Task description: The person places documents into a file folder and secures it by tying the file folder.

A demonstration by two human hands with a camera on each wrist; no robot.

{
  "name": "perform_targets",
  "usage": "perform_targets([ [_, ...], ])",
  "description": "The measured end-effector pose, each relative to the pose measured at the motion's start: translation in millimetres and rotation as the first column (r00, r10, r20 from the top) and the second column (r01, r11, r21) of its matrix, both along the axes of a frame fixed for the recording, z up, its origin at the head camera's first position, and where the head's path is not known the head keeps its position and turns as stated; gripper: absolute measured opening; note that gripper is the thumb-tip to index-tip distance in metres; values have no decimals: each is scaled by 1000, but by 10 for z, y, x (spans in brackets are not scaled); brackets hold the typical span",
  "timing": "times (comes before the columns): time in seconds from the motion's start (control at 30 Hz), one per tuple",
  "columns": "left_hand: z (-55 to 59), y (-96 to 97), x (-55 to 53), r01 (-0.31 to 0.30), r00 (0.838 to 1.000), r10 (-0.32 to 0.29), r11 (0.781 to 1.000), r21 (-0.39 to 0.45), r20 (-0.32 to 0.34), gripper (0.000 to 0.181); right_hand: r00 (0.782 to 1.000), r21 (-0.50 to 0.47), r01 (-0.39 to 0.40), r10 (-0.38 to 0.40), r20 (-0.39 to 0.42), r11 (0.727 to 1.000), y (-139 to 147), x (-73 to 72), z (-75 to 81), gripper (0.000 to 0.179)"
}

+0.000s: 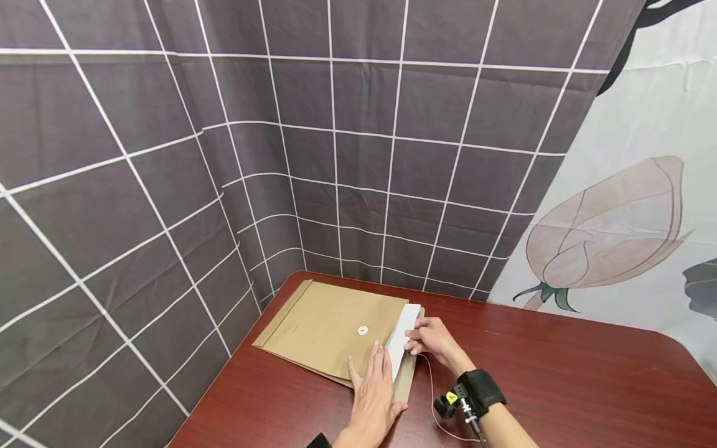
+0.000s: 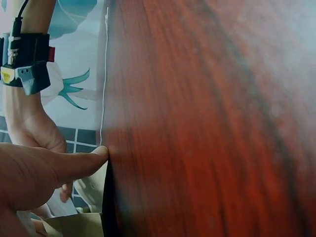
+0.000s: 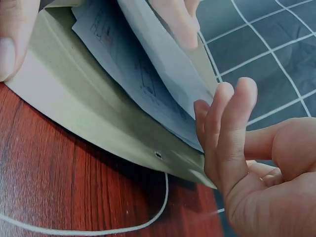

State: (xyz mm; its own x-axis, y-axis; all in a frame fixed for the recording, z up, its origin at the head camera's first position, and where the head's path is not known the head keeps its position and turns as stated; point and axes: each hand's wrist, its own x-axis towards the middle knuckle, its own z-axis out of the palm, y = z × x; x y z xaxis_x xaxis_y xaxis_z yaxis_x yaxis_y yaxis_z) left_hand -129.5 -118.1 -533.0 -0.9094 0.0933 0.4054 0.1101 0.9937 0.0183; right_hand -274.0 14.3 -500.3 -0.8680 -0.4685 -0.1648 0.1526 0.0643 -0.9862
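Observation:
A brown paper file envelope lies flat, its mouth towards the right. White printed papers stick out of that mouth, between the upper side and the lower flap. My right hand pinches the outer edge of the papers with bent fingers. My left hand rests with straight, spread fingers on the envelope's near side at the mouth. Its thumb presses the lower flap near the tabletop. The left fingertips overlap the near end of the papers in the head view.
A white string runs from the flap across the reddish-brown table. The envelope has a white round button. Grey gridded cloth hangs behind and left; a flower-printed cloth hangs at right. A camera sits on the right wrist.

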Motion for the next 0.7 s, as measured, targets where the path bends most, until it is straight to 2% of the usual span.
perform_targets([
  [0.1,4,-1,-3,-4,1000,4,1000,5,6,105,1000,-6,-7,7,12,1000,-46,-5,2,11],
  [0.33,7,19,-1,-7,998,6,1000,28,66,106,999,-3,-11,11,38,1000,-139,-13,-28,8],
  [0.57,2,36,-1,15,999,-15,1000,13,29,109,999,-3,-16,16,49,1000,-221,-4,-35,10],
  [0.7,8,43,-1,6,999,-6,1000,-2,33,111,999,10,-21,21,32,1000,-258,-3,-49,9],
])
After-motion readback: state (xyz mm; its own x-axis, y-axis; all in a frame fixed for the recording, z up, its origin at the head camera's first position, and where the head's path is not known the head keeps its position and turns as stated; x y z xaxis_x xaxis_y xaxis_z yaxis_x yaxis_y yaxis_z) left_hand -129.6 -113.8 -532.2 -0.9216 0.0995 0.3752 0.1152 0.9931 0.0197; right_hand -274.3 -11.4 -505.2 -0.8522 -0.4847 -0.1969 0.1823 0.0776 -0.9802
